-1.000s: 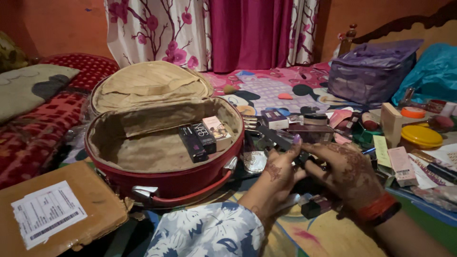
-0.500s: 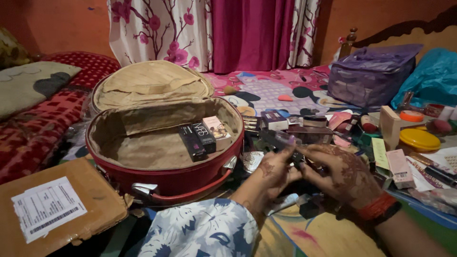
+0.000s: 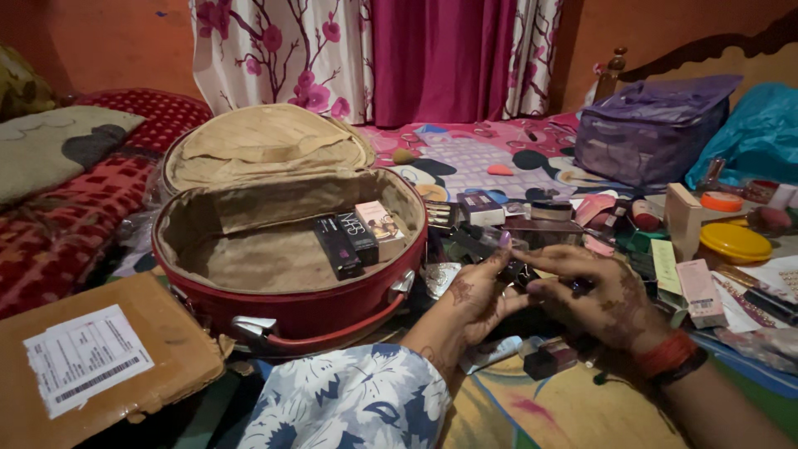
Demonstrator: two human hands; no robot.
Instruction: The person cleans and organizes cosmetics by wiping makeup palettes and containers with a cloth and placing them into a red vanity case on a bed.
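Observation:
My left hand (image 3: 475, 293) and my right hand (image 3: 600, 298) meet over the bedspread, both gripping a small dark cosmetic item (image 3: 522, 273) between the fingertips. It is too dark to tell its exact kind. Left of my hands stands an open red vanity case (image 3: 283, 312) with a beige lining and its lid tipped back. Three small boxes stand inside it against the right wall: two black boxes (image 3: 345, 243) and a pale printed box (image 3: 381, 229).
Many cosmetics lie scattered to the right: a yellow round tin (image 3: 735, 242), pale cartons (image 3: 700, 291), an orange-lidded jar (image 3: 720, 200). A purple zip bag (image 3: 647, 133) and blue plastic bag (image 3: 761, 129) sit behind. A brown parcel (image 3: 91, 366) with a label lies front left. Cushions (image 3: 58, 154) are at the left.
My hands have stayed close together on the small dark item, shifting slightly lower. The fingers have turned a little around it. The case and boxes have not moved.

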